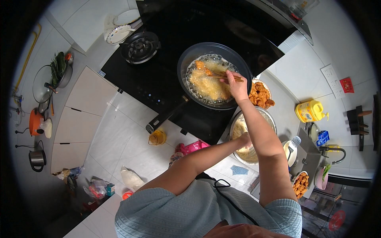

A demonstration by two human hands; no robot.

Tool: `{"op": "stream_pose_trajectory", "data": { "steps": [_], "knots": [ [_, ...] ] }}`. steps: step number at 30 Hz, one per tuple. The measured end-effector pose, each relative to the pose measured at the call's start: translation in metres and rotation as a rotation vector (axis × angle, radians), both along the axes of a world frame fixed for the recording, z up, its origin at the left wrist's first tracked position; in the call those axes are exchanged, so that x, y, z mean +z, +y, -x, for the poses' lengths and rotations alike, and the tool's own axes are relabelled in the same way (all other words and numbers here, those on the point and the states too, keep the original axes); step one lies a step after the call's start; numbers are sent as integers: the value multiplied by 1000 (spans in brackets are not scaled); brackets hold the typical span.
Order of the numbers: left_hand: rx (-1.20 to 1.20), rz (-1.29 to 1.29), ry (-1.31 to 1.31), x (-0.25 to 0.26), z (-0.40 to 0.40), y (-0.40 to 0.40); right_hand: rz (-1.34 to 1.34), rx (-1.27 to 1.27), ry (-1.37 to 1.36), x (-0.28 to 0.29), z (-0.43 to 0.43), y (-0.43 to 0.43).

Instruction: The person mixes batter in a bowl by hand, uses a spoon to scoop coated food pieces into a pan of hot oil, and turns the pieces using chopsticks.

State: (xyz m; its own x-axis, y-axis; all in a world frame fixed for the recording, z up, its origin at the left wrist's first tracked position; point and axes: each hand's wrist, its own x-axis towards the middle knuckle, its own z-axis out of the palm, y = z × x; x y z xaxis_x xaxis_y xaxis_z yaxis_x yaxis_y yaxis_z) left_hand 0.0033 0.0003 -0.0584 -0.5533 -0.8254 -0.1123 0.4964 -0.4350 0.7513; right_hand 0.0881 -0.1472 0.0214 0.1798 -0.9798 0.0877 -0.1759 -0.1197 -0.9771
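My right hand (236,83) holds wooden chopsticks (227,76) over a dark wok (183,70). Their tips are at a browned fried piece (209,72) in bubbling oil, where another browned piece (200,65) and paler pieces float. Below and right of the wok stands a metal bowl (273,119) with pale batter-like contents (239,126). My left hand (246,139) reaches into this bowl, partly hidden by my right forearm, so its fingers cannot be made out. A plate heaped with fried pieces (259,93) stands beside the wok.
The wok's handle (166,115) juts over the front edge of the black hob (134,78). An unlit burner (140,46) is at left. To the right are a yellow jug (309,111), a sink (301,154) and another bowl of fried pieces (300,184). An oil jug (157,137) stands below the handle.
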Motion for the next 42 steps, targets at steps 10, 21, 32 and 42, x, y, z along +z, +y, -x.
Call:
{"op": "stream_pose_trajectory", "data": {
  "steps": [10, 21, 32, 42],
  "knots": [
    [-205, 151, -565, -30, 6, -7, -274, -226, -352, 21, 10, -3],
    [16, 139, -315, -75, 35, -6, -265, -383, -375, -29, 32, -36],
    [-113, -83, -480, -34, 12, -2, -404, -350, -585, 22, 50, -5],
    [-158, -147, -466, -13, -6, 0, -134, -344, -464, 56, 42, -4]
  ]
}}
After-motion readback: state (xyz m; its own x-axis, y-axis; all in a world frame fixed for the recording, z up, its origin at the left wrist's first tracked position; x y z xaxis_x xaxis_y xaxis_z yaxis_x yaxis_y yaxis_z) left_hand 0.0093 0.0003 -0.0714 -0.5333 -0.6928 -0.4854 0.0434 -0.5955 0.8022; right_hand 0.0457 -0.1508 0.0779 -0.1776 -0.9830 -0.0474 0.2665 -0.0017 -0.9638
